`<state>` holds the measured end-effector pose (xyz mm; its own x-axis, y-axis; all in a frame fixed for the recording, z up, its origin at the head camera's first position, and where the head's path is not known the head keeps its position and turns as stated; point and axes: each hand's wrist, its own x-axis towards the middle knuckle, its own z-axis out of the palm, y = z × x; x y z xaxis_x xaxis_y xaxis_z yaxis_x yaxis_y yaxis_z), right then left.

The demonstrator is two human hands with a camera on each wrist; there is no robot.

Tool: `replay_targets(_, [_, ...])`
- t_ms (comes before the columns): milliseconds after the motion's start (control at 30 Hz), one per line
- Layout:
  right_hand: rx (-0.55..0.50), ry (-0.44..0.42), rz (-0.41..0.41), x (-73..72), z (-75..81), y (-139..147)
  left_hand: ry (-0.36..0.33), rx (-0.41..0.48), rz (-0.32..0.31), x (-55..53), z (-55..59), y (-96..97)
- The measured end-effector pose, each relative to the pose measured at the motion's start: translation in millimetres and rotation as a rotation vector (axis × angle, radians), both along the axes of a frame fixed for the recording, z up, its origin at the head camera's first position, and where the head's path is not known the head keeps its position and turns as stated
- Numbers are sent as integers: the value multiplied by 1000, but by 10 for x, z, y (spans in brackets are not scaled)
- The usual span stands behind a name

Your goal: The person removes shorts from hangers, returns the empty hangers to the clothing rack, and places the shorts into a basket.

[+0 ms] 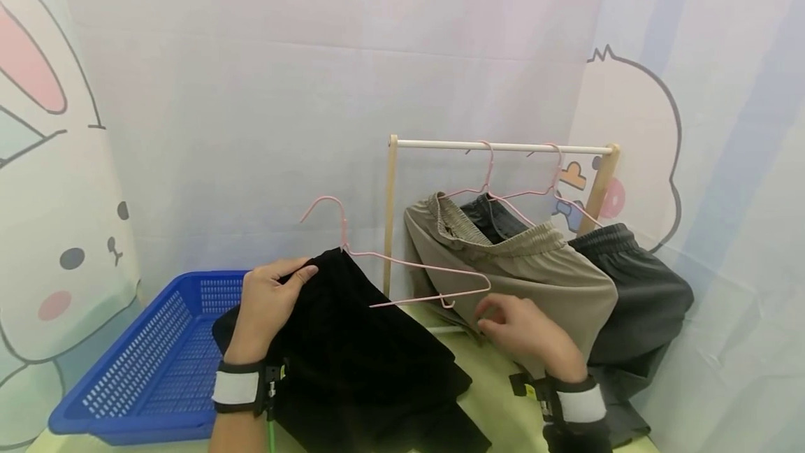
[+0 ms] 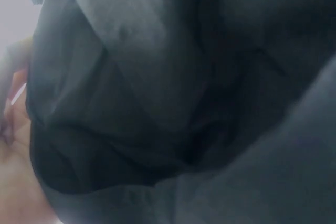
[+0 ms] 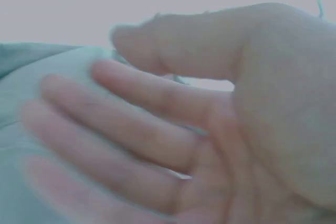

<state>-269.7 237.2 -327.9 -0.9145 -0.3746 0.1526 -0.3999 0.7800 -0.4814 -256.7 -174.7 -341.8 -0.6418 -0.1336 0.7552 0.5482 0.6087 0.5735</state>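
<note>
My left hand [image 1: 272,306] pinches the waistband of a pair of black pants [image 1: 358,341], thumb on the near side. A pink wire hanger [image 1: 415,265] sits with one end at that waistband, hidden by the cloth; its hook points up and its other end sticks out bare to the right. Dark folds of the pants [image 2: 157,93] fill most of the left wrist view. Just right of the hanger's bare end is my right hand [image 1: 522,327], holding nothing. In the right wrist view, the fingers [image 3: 131,124] are loosely extended, with the thumb close to the index finger.
A small rack [image 1: 434,145] with a white rail and wooden posts stands behind. Khaki pants [image 1: 528,271] and dark grey pants [image 1: 648,299] hang there on pink hangers. On the left lies a blue plastic basket [image 1: 144,341]. Yellow-green cloth [image 1: 484,383] covers the table.
</note>
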Motion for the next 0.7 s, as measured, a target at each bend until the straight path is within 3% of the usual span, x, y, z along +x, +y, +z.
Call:
replay_targets(167, [-155,431,-81,120,175,-15,24,-11,5,26,35,16])
replay_targets(267, [-261,704,-94,92,189,-86,40,-21,-1,36,59,31])
replay_targets(333, [-319,835,-66,32,162,-172,37,-28,-16,35,73,47])
replay_targets(433, [-355,908,0,-59,99,-348,15,-44,-29,28,88,76])
replay_targets(700, [-288,854,172,-115,-100,-724,-30,-54,-62,82,77,177])
